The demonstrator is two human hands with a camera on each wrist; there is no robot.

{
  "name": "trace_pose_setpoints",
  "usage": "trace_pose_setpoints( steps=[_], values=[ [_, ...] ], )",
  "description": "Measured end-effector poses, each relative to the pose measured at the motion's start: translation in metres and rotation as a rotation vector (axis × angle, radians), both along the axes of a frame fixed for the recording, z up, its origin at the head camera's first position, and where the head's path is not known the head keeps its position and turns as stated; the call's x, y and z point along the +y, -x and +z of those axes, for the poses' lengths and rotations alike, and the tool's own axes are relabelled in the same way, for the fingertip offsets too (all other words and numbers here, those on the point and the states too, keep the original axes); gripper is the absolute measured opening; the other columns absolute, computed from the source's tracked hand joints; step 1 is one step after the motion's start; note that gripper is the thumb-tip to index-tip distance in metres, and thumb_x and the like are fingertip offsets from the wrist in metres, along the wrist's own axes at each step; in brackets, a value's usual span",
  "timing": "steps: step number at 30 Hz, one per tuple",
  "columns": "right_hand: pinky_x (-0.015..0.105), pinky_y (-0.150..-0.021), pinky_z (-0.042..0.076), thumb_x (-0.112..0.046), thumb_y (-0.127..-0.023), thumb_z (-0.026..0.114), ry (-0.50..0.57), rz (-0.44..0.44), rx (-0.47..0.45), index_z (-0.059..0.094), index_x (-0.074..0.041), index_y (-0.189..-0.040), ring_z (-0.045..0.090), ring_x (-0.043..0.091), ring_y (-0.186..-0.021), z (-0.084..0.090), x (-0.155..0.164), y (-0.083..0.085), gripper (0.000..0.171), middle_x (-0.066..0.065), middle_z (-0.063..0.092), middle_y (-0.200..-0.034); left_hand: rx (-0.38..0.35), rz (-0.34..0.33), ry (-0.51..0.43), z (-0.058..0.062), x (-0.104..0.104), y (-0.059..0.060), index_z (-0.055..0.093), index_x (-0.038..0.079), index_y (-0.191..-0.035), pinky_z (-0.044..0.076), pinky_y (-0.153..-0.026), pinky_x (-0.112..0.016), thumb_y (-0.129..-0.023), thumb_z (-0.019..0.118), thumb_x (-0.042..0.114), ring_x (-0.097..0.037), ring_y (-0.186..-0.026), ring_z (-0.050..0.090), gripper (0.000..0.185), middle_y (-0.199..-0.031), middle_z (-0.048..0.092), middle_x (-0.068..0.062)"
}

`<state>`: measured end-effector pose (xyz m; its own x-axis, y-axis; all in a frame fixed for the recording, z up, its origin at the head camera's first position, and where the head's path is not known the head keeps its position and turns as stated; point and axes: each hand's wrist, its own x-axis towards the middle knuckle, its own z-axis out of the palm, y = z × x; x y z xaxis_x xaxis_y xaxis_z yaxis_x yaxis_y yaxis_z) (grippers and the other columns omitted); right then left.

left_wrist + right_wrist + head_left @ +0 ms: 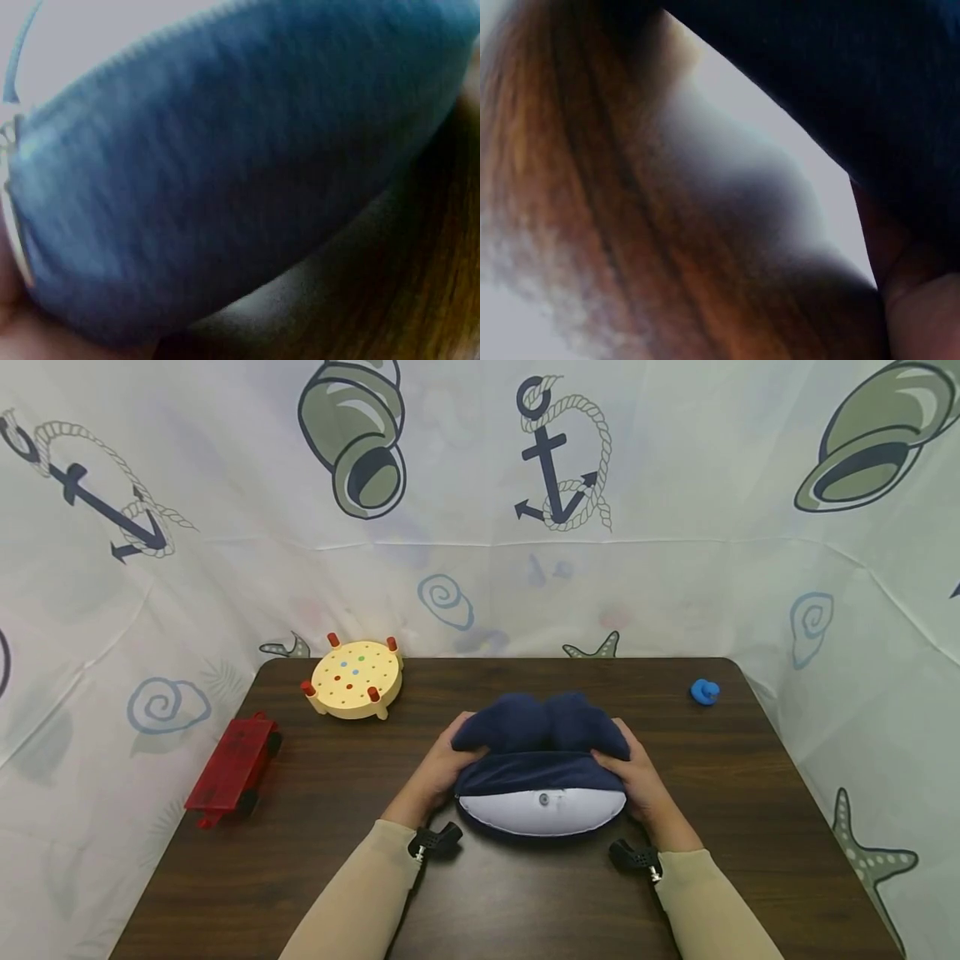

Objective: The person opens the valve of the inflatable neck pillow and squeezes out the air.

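A navy-blue plush pillow [540,728] with two rounded lobes is held just above or on the table's middle; which of the two I cannot tell. Its near face has a white panel [517,814] with a small round grey snap. My left hand [441,768] grips the left side, thumb on top. On the opposite side my right hand [641,772] grips it the same way. The left wrist view is filled by blurred blue fabric [225,165], with a zip-like edge along its top. Dark fabric [877,82] and part of the hand [926,322] show in the right wrist view.
On the brown wooden table [750,860], a round yellow toy [356,681] with red pegs stands at the back left. A red wheeled toy wagon [232,764] lies along the left edge. One small blue toy [705,692] sits back right. Patterned cloth [480,602] hangs behind.
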<state>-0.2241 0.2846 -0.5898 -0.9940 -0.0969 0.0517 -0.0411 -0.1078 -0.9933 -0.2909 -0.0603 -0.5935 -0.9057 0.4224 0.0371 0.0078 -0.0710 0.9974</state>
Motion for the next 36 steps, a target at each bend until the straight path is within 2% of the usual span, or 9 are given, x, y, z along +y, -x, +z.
trace_pose_setpoints(
  steps=[3, 7, 10, 14, 18, 22, 26, 31, 36],
  values=[
    [0.024, -0.101, 0.050, -0.016, -0.105, 0.074, -0.008, 0.018, 0.007, 0.056, -0.022, -0.142, 0.058, 0.010, -0.121, 0.0000, 0.0001, -0.0003, 0.042, -0.008, 0.062, -0.132, -0.046, -0.001, -0.016, 0.0009, 0.0006, -0.0003, 0.065, 0.022, -0.135, 0.049, -0.104, -0.029, -0.094, 0.076, 0.000, -0.015, -0.119, 0.062, 0.048, -0.125, 0.067, 0.008],
    [0.023, -0.107, 0.047, -0.033, -0.107, 0.072, -0.026, 0.070, 0.011, 0.047, -0.024, -0.157, 0.055, 0.011, -0.131, 0.0003, 0.0010, -0.0008, 0.056, -0.006, 0.056, -0.146, -0.033, -0.008, -0.025, -0.0010, 0.0010, -0.0013, 0.066, 0.021, -0.124, 0.051, -0.098, -0.027, -0.093, 0.076, -0.004, -0.013, -0.109, 0.062, 0.040, -0.113, 0.067, 0.008],
    [0.023, -0.108, 0.048, -0.024, -0.108, 0.070, -0.053, 0.044, -0.001, 0.044, -0.026, -0.162, 0.055, 0.011, -0.135, 0.0008, 0.0015, 0.0001, 0.060, -0.007, 0.055, -0.151, 0.042, 0.012, -0.001, -0.0036, 0.0015, -0.0009, 0.064, 0.014, -0.127, 0.051, -0.098, -0.026, -0.094, 0.074, -0.005, -0.012, -0.109, 0.062, 0.039, -0.115, 0.066, 0.006],
    [0.021, -0.105, 0.048, -0.010, -0.106, 0.070, -0.114, -0.037, -0.002, 0.050, -0.021, -0.157, 0.056, 0.009, -0.132, 0.0005, 0.0024, 0.0016, 0.056, -0.009, 0.059, -0.145, 0.124, 0.051, 0.051, -0.0043, 0.0022, -0.0003, 0.059, 0.013, -0.143, 0.048, -0.109, -0.030, -0.096, 0.071, -0.003, -0.016, -0.124, 0.061, 0.051, -0.134, 0.066, -0.001],
    [0.020, -0.103, 0.048, -0.009, -0.105, 0.072, -0.147, -0.080, 0.011, 0.057, -0.014, -0.147, 0.058, 0.009, -0.126, -0.0004, 0.0025, 0.0018, 0.045, -0.010, 0.063, -0.134, 0.135, 0.039, 0.080, -0.0036, 0.0025, 0.0004, 0.053, 0.021, -0.158, 0.041, -0.123, -0.040, -0.102, 0.067, -0.001, -0.022, -0.145, 0.054, 0.063, -0.158, 0.059, -0.005],
    [0.021, -0.100, 0.050, -0.009, -0.104, 0.073, -0.140, -0.081, 0.021, 0.062, -0.010, -0.139, 0.060, 0.009, -0.119, 0.0000, 0.0022, 0.0005, 0.037, -0.010, 0.066, -0.125, 0.123, 0.032, 0.093, -0.0039, 0.0029, 0.0008, 0.050, 0.017, -0.163, 0.036, -0.128, -0.045, -0.104, 0.065, 0.001, -0.025, -0.152, 0.050, 0.063, -0.165, 0.055, -0.010],
    [0.021, -0.098, 0.051, -0.007, -0.103, 0.073, -0.132, -0.072, 0.027, 0.065, -0.011, -0.134, 0.061, 0.008, -0.115, 0.0004, 0.0027, -0.0008, 0.032, -0.011, 0.068, -0.121, 0.112, 0.071, 0.127, -0.0027, 0.0019, -0.0016, 0.064, 0.004, -0.146, 0.048, -0.115, -0.033, -0.101, 0.068, 0.001, -0.019, -0.129, 0.064, 0.046, -0.141, 0.070, -0.015],
    [0.020, -0.097, 0.050, -0.003, -0.103, 0.072, -0.118, -0.057, 0.072, 0.067, -0.012, -0.131, 0.061, 0.007, -0.113, -0.0008, 0.0043, -0.0010, 0.029, -0.012, 0.068, -0.118, 0.121, 0.062, 0.112, 0.0002, 0.0013, -0.0033, 0.072, -0.005, -0.116, 0.053, -0.091, -0.025, -0.092, 0.067, -0.008, -0.012, -0.096, 0.064, 0.024, -0.102, 0.073, -0.001],
    [0.021, -0.098, 0.049, -0.002, -0.105, 0.069, -0.112, -0.059, 0.090, 0.064, -0.009, -0.133, 0.061, 0.007, -0.114, -0.0017, 0.0047, -0.0006, 0.030, -0.011, 0.067, -0.121, 0.122, 0.030, 0.070, -0.0015, 0.0028, -0.0012, 0.068, -0.003, -0.111, 0.050, -0.086, -0.024, -0.090, 0.068, -0.007, -0.012, -0.093, 0.060, 0.022, -0.095, 0.065, 0.009]
  ],
)
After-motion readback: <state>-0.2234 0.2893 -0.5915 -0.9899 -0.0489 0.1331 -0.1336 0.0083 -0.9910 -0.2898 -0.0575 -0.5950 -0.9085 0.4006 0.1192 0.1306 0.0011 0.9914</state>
